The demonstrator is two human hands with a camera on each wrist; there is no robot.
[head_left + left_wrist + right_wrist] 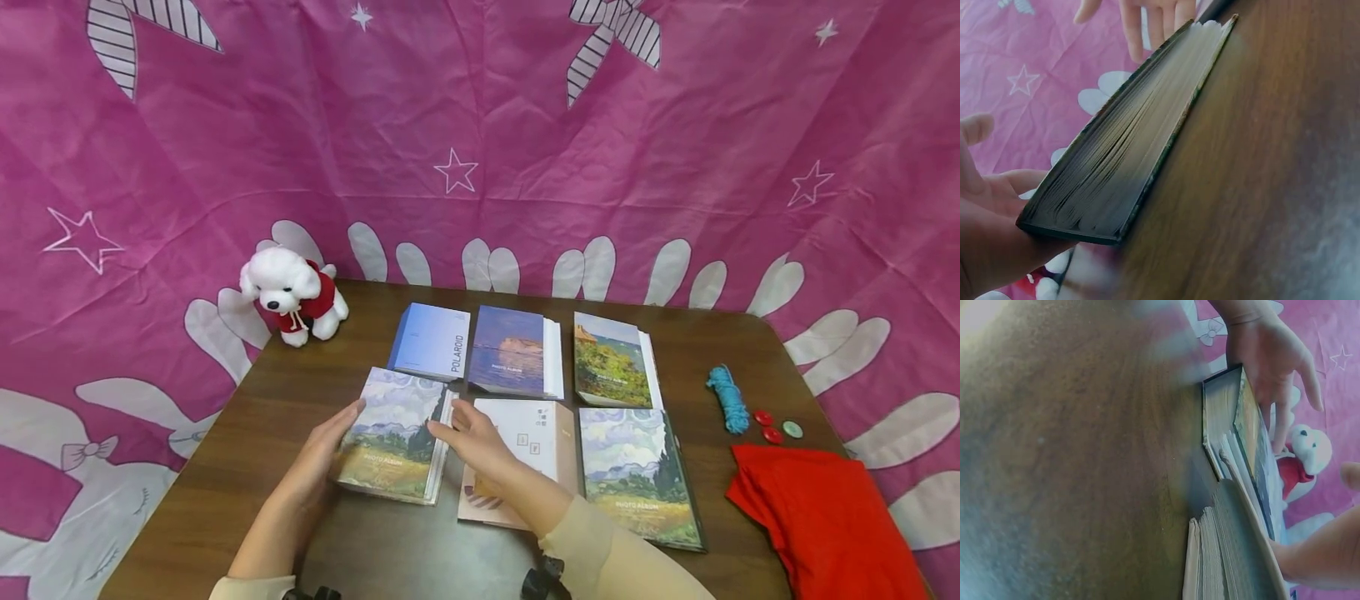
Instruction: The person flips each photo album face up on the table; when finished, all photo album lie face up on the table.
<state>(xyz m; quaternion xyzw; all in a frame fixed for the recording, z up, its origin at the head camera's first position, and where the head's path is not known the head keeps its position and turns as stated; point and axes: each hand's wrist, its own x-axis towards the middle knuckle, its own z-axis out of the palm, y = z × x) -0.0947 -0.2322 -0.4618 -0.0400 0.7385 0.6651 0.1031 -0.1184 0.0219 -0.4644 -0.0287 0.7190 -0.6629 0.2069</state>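
Observation:
A photo album (390,433) with a painted landscape cover lies at the front left of the table, some pages jutting out at its right side. My left hand (318,458) rests along its left edge, fingers fairly straight. Over the album's right side reaches my right hand (487,450), thumb extended by the page edges; whether it touches them cannot be told. Under my right forearm, a pale pink album (525,417) is partly hidden. In the left wrist view, the landscape album's page block (1122,144) faces the camera between both hands.
Behind lie a blue POLAROID album (431,337), a purple seascape album (506,354) and a green-hillside album (611,362). A matching landscape album (637,475) sits right. A plush dog (292,292), blue cord (727,400), buttons (772,434) and red cloth (832,517) stand around.

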